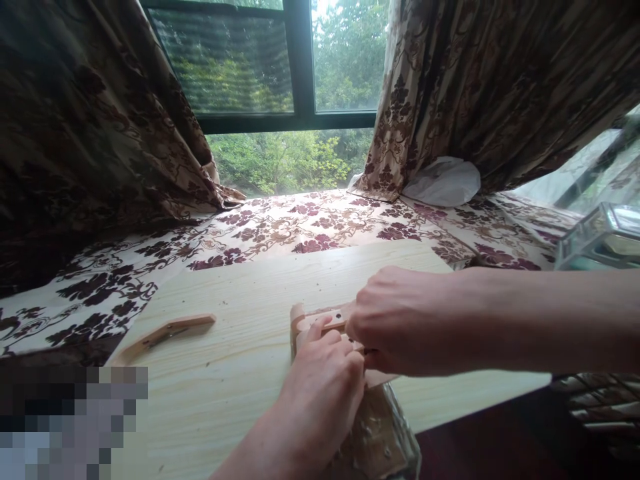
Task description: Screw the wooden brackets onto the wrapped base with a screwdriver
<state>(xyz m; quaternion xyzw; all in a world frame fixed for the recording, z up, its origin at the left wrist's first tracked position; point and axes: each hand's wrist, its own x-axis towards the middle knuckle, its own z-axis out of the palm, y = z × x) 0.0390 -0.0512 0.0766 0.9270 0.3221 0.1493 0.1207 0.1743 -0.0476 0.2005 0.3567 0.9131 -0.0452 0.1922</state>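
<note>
My left hand (325, 377) presses its fingers over a small pale wooden piece (325, 320) with a dark spot on it, holding it down. Against the same piece, from the right, my right hand (377, 320) is curled into a fist. What sits inside that fist is hidden. Under both hands lies a block wrapped in shiny clear plastic (385, 433), which runs toward me. Apart from the hands, an angled wooden strip (187, 322) rests to the left on the light wooden board (240, 373).
Small dark crumbs dot the board. Behind it spreads a flowered cloth (310, 220) below the window, with curtains (410, 100) at both sides. A white plastic bag (443, 181) and a clear box (600, 233) are to the right. Something woven (600, 407) shows at lower right.
</note>
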